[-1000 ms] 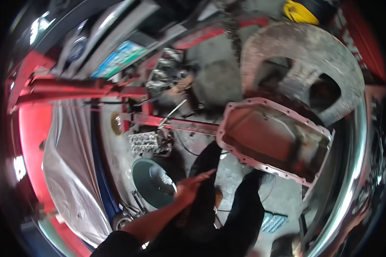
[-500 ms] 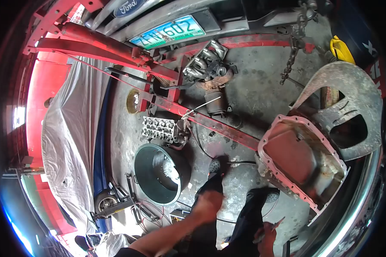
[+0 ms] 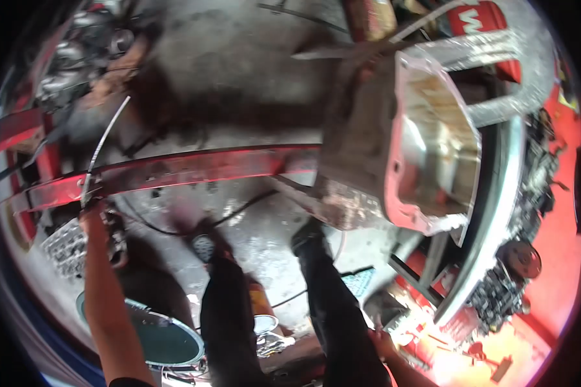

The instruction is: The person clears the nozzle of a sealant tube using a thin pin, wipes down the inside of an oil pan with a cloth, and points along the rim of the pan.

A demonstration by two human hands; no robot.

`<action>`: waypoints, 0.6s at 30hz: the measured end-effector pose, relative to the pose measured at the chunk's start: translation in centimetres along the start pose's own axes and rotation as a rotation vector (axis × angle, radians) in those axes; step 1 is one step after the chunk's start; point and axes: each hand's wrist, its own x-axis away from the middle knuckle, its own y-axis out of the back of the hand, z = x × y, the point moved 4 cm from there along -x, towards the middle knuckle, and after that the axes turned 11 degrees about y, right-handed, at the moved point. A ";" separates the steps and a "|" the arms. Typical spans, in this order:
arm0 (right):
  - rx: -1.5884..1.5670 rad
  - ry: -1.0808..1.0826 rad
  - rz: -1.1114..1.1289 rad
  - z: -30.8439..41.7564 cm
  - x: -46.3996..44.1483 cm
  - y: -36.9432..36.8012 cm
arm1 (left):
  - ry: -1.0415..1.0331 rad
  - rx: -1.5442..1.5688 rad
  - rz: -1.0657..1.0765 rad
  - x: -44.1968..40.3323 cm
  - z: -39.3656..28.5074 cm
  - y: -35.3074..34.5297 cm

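My left hand reaches forward to the red steel beam. It is at the lower end of a thin, ribbed white strip that looks like a cable tie and slants up from the beam. Blur hides whether the fingers grip it. Below the hand lies a grey metal cylinder head, partly covered by my forearm. Low beside my right leg is my right hand, its fingers smeared; I cannot make out anything in it.
A large oil pan with a pinkish rim stands at the right, close to a curved grey metal part. A dark green tub is by my left forearm. A dark cable crosses the floor. Engine parts lie far right.
The view has swung right and come closer to the beam. My left hand has gone from beside my leg out to the white strip. The pointed item in my right hand no longer shows.
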 end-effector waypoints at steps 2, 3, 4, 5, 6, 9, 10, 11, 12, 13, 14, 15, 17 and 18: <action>0.045 0.080 -0.078 3.3 2.3 0.0 | -0.600 -0.502 -0.242 -4.0 1.5 1.6; 0.043 0.112 -0.108 3.6 2.7 0.0 | -0.594 -0.480 -0.176 -0.9 0.1 -0.2; 0.028 0.129 -0.123 4.3 3.1 0.3 | -0.594 -0.461 -0.120 3.7 -2.1 -2.1; 0.019 0.132 -0.125 5.9 3.6 0.3 | -0.622 -0.474 -0.166 5.1 -2.9 -2.7; 0.004 0.141 -0.123 7.1 3.7 0.7 | -0.657 -0.487 -0.219 6.7 -3.9 -3.3; 0.035 0.238 -0.197 6.8 2.1 2.8 | -0.717 -0.399 -0.165 12.0 -6.7 -5.5; 0.043 0.329 -0.238 6.5 2.0 3.1 | -0.711 -0.220 -0.068 12.4 -6.0 -5.5; 0.127 0.407 -0.253 7.9 2.7 3.8 | -0.568 -0.056 -0.013 16.3 -7.4 -5.9; 0.129 0.412 -0.233 9.6 4.4 4.6 | -0.422 0.101 0.034 22.2 -9.2 -6.9; 0.155 0.599 -0.241 12.5 6.6 5.9 | -0.331 0.376 0.030 26.4 -9.8 -7.2; 0.173 0.788 -0.248 14.9 8.2 7.1 | -0.326 0.418 0.139 31.3 -11.5 -7.0; 0.092 0.769 -0.224 15.4 8.6 8.7 | -0.303 0.509 0.134 36.3 -13.3 -7.0; -0.102 1.107 -0.419 20.3 9.9 13.1 | -0.364 0.345 0.149 45.4 -16.8 -5.8; -0.175 1.083 -0.463 23.3 10.4 15.6 | -0.313 0.347 0.303 49.2 -18.4 -5.3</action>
